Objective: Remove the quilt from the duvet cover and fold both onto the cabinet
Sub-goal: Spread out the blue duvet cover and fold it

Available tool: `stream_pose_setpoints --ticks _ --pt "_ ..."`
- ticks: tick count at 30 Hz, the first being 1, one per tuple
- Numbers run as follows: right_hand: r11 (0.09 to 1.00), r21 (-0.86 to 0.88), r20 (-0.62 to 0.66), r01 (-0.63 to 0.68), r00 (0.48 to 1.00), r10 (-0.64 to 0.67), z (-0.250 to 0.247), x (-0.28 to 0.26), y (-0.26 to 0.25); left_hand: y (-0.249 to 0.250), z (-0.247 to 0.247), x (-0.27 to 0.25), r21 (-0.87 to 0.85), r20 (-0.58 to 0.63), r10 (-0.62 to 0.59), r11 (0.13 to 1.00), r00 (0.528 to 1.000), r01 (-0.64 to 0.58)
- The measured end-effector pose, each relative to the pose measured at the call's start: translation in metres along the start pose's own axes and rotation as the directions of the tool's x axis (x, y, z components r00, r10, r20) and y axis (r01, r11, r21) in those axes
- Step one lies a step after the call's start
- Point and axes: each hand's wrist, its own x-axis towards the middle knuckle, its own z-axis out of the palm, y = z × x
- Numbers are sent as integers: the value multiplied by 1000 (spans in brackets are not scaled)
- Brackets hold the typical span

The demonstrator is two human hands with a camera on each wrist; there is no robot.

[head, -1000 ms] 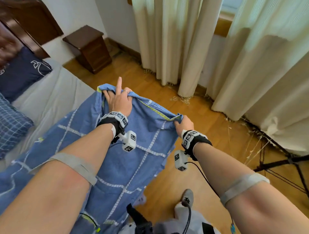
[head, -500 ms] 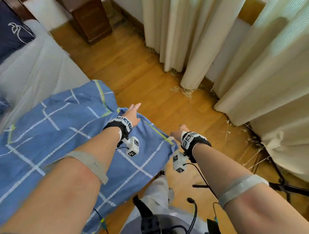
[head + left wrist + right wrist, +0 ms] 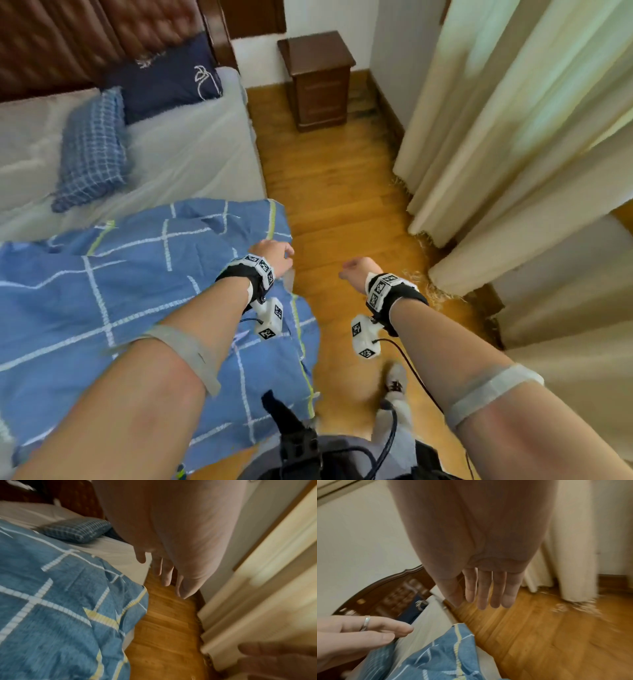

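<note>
Hovering slack-fingered and empty, the left hand [image 3: 274, 255] sits just beyond the cover's [image 3: 137, 291] corner; cover runs back-left along the bed [image 3: 191, 154]. Right hand [image 3: 356, 270], equally empty, hangs farther off.

The right hand [image 3: 476, 555] hangs palm-down above the wooden floor [image 3: 539, 635], its fingers [image 3: 485, 592] straight and close together, holding nothing. The left hand [image 3: 351, 635] reaches in from the lower left with fingers outstretched, a silver ring [image 3: 365, 623] on one of them, just over the blue checked cover [image 3: 440, 655] that lies rumpled on the bed [image 3: 426, 616]. Beyond them stands a dark carved headboard [image 3: 390, 592] with a navy pillow [image 3: 412, 609] against it. Cream curtains [image 3: 570, 563] hang to the floor on the right.
</note>
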Motion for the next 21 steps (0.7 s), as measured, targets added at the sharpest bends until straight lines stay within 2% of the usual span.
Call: stream_pose_setpoints --ticks 3,6,8,10,12,14,16,18,20,21 --pt "949 -220 99 225 973 -207 -13 40 -44 -19 -14 7 -14 -56 -161 987 985 161" --pt "803 -455 250 384 921 -299 -21 61 -79 -37 -16 -1 -98 -36 -319 944 947 314" --pt "691 -558 330 459 887 -323 -15 76 -99 -51 -13 -18 -192 -23 -436 885 900 424" --pt "590 -600 426 540 840 -335 -1 87 -123 -68 -10 -39 -292 -9 -565 791 825 538" --pt "497 -589 540 637 768 -345 20 91 -147 -85 -6 -65 -387 4 -686 670 727 634" --pt "477 -540 605 694 714 -353 41 87 -175 -101 -1 -91 -463 73 -766 541 639 702" --pt "445 -504 650 740 665 -369 68 85 -204 -122 5 -111 -557 126 -822 404 555 726" --pt "408 -469 686 783 614 -390 93 85 -230 -145 18 -126 -674 169 -880 226 444 704" --pt "389 -467 698 794 601 -389 112 79 -258 -169 32 -138 -739 232 -919 48 320 673" --pt "378 -467 703 799 595 -389 121 80 -270 -179 37 -143 -752 265 -925 -21 273 658"
